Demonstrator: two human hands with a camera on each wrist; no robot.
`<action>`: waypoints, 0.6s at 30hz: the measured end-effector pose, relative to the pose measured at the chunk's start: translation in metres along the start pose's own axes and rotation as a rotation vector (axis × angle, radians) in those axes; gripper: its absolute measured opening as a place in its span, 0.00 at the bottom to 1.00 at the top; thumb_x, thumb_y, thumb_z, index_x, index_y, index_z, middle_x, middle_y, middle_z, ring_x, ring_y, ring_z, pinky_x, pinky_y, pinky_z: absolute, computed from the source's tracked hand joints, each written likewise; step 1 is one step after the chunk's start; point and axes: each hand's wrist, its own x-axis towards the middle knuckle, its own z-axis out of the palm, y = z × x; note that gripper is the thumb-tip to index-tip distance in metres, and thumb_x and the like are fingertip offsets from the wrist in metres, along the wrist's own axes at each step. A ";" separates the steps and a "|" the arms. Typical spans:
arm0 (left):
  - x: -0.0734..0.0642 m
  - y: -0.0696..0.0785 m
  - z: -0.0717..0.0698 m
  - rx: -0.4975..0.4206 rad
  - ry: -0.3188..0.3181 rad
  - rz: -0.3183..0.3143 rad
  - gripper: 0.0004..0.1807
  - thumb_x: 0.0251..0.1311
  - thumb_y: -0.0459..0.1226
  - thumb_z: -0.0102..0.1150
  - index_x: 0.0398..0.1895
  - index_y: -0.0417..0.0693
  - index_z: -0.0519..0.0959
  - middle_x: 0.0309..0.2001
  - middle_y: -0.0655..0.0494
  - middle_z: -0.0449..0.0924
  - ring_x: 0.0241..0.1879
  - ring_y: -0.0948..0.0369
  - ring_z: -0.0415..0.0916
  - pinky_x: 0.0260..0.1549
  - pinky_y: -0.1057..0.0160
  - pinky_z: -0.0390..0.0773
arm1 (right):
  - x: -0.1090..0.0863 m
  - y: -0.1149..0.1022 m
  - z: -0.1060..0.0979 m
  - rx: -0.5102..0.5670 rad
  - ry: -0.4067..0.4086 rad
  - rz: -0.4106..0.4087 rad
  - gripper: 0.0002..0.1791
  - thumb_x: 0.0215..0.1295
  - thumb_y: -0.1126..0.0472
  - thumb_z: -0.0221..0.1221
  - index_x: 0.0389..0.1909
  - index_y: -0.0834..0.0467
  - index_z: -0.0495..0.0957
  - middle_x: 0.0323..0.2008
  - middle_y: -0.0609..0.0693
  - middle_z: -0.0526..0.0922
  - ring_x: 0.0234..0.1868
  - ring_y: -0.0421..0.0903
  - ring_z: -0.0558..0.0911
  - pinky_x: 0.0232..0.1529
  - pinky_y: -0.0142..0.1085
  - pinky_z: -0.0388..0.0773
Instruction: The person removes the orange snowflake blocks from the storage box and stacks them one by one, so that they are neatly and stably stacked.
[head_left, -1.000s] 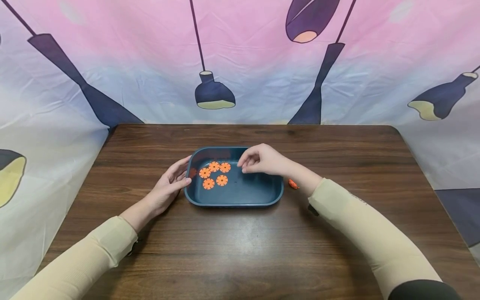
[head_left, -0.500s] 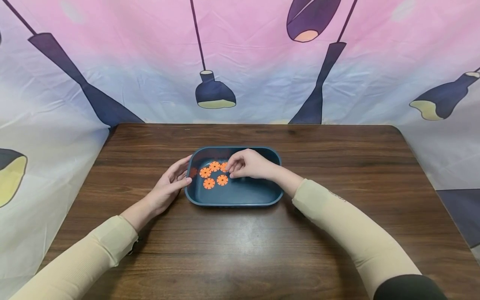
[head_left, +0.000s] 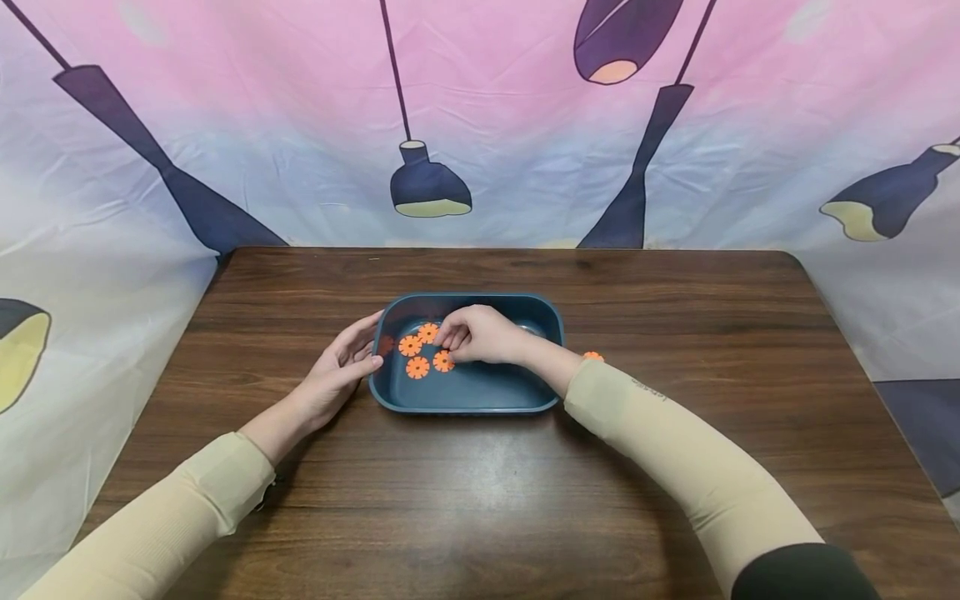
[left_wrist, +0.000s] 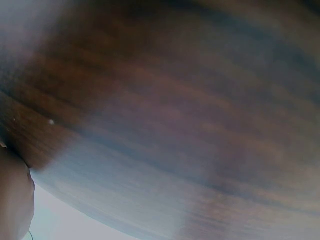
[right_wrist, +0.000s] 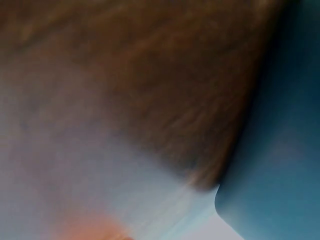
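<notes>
In the head view a dark blue plastic tray (head_left: 487,396) stands on the table. Its left end is held by my left hand (head_left: 339,367), thumb at the rim and fingers along the outer wall. Several flat orange notched discs, like snowflake building discs (head_left: 417,367), lie in the left half of the tray. My right hand (head_left: 483,335) reaches in over the tray with curled fingers, its thumb tip overlapping one orange disc (head_left: 442,361). Another disc is hidden behind that hand; I cannot tell whether the fingers pinch it.
Just right of the tray, an orange piece (head_left: 592,356) shows partly behind the right forearm. The brown wooden table (head_left: 480,500) runs back to a printed cloth backdrop (head_left: 300,125). The right wrist view shows the tray's outer wall (right_wrist: 280,130) close by.
My right hand has moved left and slightly nearer across the tray, now covering the rightmost rear disc. My left hand and the tray have stayed put.
</notes>
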 end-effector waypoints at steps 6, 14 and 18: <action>0.000 -0.001 -0.001 0.007 -0.005 0.004 0.36 0.79 0.29 0.49 0.86 0.54 0.55 0.82 0.49 0.56 0.73 0.70 0.65 0.65 0.76 0.72 | 0.002 0.000 0.004 -0.110 0.004 -0.013 0.14 0.66 0.69 0.72 0.51 0.60 0.87 0.47 0.54 0.88 0.44 0.44 0.85 0.47 0.29 0.84; 0.000 -0.001 -0.001 0.011 -0.009 0.013 0.36 0.79 0.29 0.50 0.86 0.54 0.55 0.82 0.50 0.57 0.73 0.69 0.65 0.65 0.76 0.72 | 0.002 0.001 0.008 -0.214 0.008 -0.050 0.14 0.64 0.65 0.74 0.51 0.58 0.87 0.47 0.52 0.85 0.43 0.42 0.82 0.47 0.28 0.81; 0.000 -0.001 -0.001 0.009 -0.008 0.013 0.36 0.79 0.28 0.49 0.86 0.53 0.55 0.81 0.51 0.58 0.73 0.69 0.65 0.65 0.76 0.72 | 0.001 0.001 0.009 -0.259 0.006 -0.069 0.16 0.63 0.63 0.76 0.51 0.56 0.87 0.47 0.50 0.84 0.43 0.41 0.82 0.47 0.28 0.80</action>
